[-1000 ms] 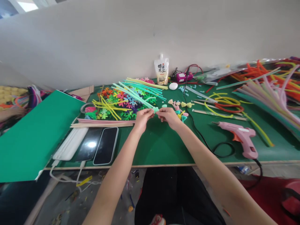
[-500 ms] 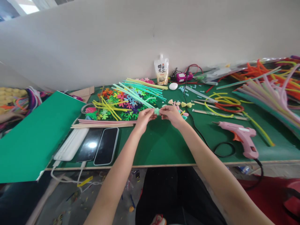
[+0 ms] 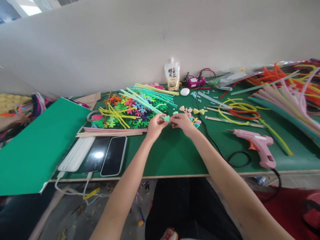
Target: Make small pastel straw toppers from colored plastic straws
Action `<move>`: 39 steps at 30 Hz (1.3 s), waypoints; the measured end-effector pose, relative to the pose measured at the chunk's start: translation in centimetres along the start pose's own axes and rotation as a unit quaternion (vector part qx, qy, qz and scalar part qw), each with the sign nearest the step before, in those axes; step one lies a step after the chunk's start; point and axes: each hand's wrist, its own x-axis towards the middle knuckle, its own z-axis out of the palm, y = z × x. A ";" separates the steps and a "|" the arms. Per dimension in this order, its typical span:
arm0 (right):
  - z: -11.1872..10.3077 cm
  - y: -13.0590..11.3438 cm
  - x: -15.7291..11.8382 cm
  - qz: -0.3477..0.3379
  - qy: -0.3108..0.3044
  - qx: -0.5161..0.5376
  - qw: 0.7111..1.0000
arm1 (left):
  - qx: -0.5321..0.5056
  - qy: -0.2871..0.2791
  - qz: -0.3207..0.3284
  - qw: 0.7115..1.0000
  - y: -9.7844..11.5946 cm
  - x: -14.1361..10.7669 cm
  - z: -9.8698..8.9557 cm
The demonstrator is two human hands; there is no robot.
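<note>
Between my hands is a small mint-green fuzzy chenille-stem piece (image 3: 166, 118), its exact shape partly covered by fingers. My left hand (image 3: 155, 127) is closed in a pinch on its left side. From the other side, the fingers of my right hand (image 3: 183, 122) are pinched together at its right edge. Another mint-green fuzzy bit (image 3: 175, 113) shows just above the right fingers; whether it joins the held piece I cannot tell. Right of my right hand lie a pale yellow chenille bow (image 3: 199, 111) and several small pink and teal fuzzy pieces (image 3: 196, 122).
Coloured snowflake-like chenille shapes (image 3: 142, 106) and loose mint stems (image 3: 142, 100) lie beyond my left hand. A pink glue gun (image 3: 257, 141) rests at right, its black cord (image 3: 215, 146) crossing the table. Phones (image 3: 113, 156) and a white power bank (image 3: 76, 155) are at left.
My left fingers have shifted a little on the mint-green piece, showing more of it. A second mint-green bit now shows above my right fingers.
</note>
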 end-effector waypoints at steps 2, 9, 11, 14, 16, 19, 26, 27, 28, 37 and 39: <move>0.1 0.1 0.1 -0.002 0.002 0.001 1.000 | 0.018 -0.010 0.022 1.000 0.0 -0.1 0.1; 0.0 0.2 0.0 0.007 -0.020 0.019 1.000 | 0.063 0.026 0.058 0.996 0.3 -0.3 0.3; -0.1 0.2 0.0 0.008 -0.028 0.026 0.999 | 0.065 0.024 0.056 0.996 0.3 -0.3 0.3; -0.1 0.2 0.0 0.007 -0.040 0.036 0.999 | 0.063 0.009 0.064 0.996 0.2 -0.3 0.2; -0.2 0.2 0.0 0.002 -0.041 0.042 0.998 | 0.057 0.003 0.067 0.996 0.1 -0.3 0.2; -0.2 0.3 0.1 -0.007 -0.037 0.051 0.998 | 0.045 0.008 0.063 0.997 0.2 -0.3 0.3; -0.2 0.4 0.2 -0.012 -0.037 0.062 0.997 | 0.101 0.026 0.103 0.989 0.3 -0.5 0.3; -0.2 0.4 0.2 -0.013 -0.038 0.062 0.997 | 0.112 0.027 0.104 0.988 0.2 -0.5 0.2; -0.2 0.4 0.2 -0.014 -0.039 0.062 0.997 | 0.121 0.028 0.105 0.987 0.2 -0.5 0.2; -0.2 0.8 0.5 -0.051 -0.036 0.042 0.997 | 0.109 0.005 0.079 0.991 0.2 -0.3 -0.1; -0.2 0.9 0.6 -0.061 -0.032 0.028 0.997 | 0.120 0.006 0.073 0.990 0.2 -0.2 -0.1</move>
